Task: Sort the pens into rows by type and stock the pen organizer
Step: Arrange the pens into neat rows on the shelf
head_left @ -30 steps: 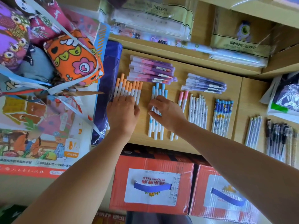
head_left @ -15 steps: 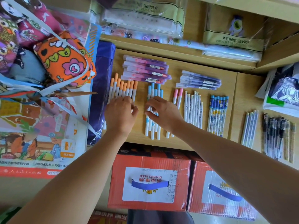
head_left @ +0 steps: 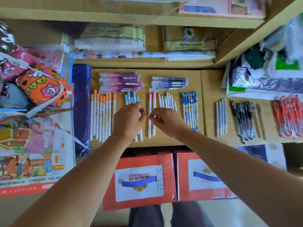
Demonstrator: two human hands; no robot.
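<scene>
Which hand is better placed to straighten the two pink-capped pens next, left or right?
Probably the right. The right hand has its fingertips at the pink-capped pens, while the left hand covers the blue-capped pens beside them.

Head view, steeply down, close.

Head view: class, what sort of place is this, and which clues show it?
Probably a stationery shop: pens laid out in rows by type, sealed packs on the shelf above, cartons below.
</scene>
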